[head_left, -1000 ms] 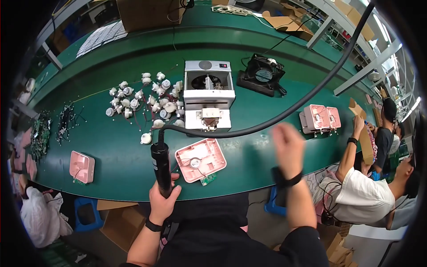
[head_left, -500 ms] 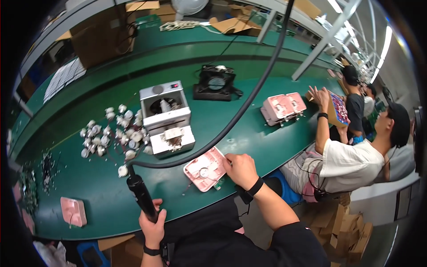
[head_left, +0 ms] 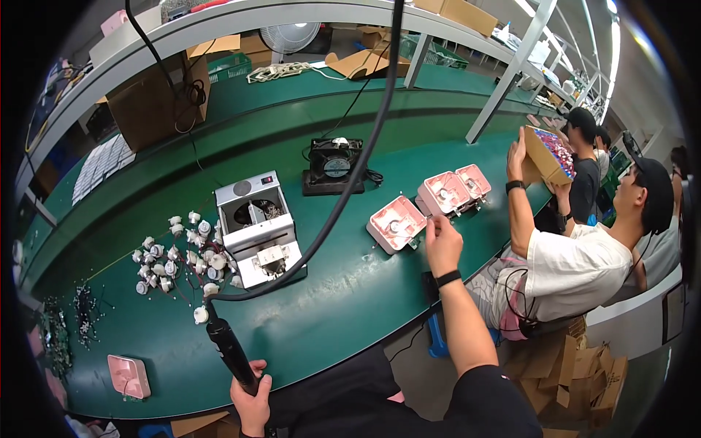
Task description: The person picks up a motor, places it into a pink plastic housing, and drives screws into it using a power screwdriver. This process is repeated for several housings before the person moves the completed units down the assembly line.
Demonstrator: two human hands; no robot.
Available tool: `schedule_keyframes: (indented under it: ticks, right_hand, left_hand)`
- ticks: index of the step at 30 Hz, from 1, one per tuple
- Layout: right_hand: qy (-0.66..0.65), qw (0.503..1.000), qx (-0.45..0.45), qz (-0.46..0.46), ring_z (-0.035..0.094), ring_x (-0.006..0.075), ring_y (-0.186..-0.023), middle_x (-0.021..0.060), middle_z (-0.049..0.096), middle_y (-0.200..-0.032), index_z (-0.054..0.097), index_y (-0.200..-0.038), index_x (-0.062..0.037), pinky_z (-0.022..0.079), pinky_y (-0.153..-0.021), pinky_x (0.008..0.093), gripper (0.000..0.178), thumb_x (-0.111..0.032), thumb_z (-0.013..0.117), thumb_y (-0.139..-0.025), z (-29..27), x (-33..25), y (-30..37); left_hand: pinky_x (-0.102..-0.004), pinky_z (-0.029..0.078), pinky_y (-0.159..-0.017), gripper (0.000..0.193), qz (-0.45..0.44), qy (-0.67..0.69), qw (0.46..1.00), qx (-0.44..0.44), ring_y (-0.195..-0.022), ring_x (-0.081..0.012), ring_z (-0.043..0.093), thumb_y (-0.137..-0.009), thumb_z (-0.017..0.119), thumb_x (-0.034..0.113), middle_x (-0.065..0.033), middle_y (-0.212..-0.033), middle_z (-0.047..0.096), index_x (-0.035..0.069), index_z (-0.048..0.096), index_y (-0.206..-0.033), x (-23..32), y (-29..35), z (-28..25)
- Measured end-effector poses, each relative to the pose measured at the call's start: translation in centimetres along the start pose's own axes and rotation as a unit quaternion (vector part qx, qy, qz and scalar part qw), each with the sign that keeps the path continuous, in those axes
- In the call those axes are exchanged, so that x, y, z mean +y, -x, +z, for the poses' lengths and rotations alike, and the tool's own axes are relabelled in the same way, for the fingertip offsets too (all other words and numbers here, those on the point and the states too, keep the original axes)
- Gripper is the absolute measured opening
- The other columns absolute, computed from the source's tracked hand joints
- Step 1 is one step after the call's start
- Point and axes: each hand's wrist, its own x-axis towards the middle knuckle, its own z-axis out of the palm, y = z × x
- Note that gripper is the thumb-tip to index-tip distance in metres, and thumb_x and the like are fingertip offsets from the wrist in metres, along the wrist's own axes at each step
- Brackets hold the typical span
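My left hand [head_left: 250, 400] is wrapped around a black electric screwdriver [head_left: 231, 349], tilted over the front of the bench, with a thick black cable [head_left: 337, 212] arching away from its top end. At the right, my right hand [head_left: 444, 248] pinches the right edge of an open pink plastic housing [head_left: 395, 223] with a small round part inside. Just beyond it stand more pink housings [head_left: 446, 191], closely grouped. A grey-and-white screw feeder [head_left: 257, 228] sits left of the housing. One more pink housing [head_left: 128, 376] lies at the near left.
Small white motors with wires [head_left: 169, 269] lie heaped left of the feeder. A black fan [head_left: 334, 167] stands behind. Small dark parts [head_left: 86, 314] are scattered at far left. On the right, a co-worker [head_left: 577, 270] holds a cardboard box of small parts [head_left: 549, 157]. Shelf posts [head_left: 511, 69] rise behind.
My right hand has moved the pink housing right and away from me, up beside the other housings. My left hand still holds the screwdriver. The co-worker's box is raised and held with both hands.
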Motion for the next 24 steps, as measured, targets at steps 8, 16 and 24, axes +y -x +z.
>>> schedule_keyframes:
  ticks: [8, 16, 24]
  right_hand:
    - [-0.102, 0.971, -0.110, -0.183, 0.069, 0.0301, -0.075, 0.0160, 0.070, -0.095, 0.063, -0.116, 0.0008, 0.056, -0.066, 0.0383, 0.031, -0.009, 0.071, -0.088, 0.6, -8.6, 6.2]
    - [-0.078, 0.978, -0.098, -0.170, 0.063, 0.0410, -0.105, 0.0266, 0.061, -0.120, 0.053, -0.127, 0.0063, 0.053, -0.088, 0.0462, 0.047, -0.011, 0.070, -0.087, 3.9, -7.8, 4.9]
    - [-0.161, 0.939, -0.284, -0.103, 0.065, 0.0401, -0.106, 0.0233, 0.065, -0.114, 0.055, -0.125, 0.0015, 0.053, -0.091, 0.0424, 0.044, -0.010, 0.071, -0.085, 1.5, -12.7, 7.3]
  left_hand:
    - [-0.0351, 0.048, -0.094, 0.019, -0.026, 0.014, 0.998, -0.048, -0.103, -0.0213, 0.063, -0.083, 0.070, 0.002, -0.0140, -0.110, 0.067, 0.002, 0.055, -0.095, 0.9, 0.4, 0.6]
    - [-0.0339, 0.050, -0.090, 0.020, 0.009, -0.061, 0.994, -0.093, -0.095, -0.0194, 0.064, -0.080, 0.072, 0.003, -0.0120, -0.103, 0.070, 0.002, 0.056, -0.092, 3.8, 1.3, 1.2]
    - [-0.0304, 0.052, -0.083, 0.028, 0.012, -0.110, 0.989, -0.103, -0.086, -0.0160, 0.066, -0.080, 0.076, 0.008, -0.0089, -0.098, 0.072, -0.001, 0.064, -0.104, 4.7, 2.0, -0.2]
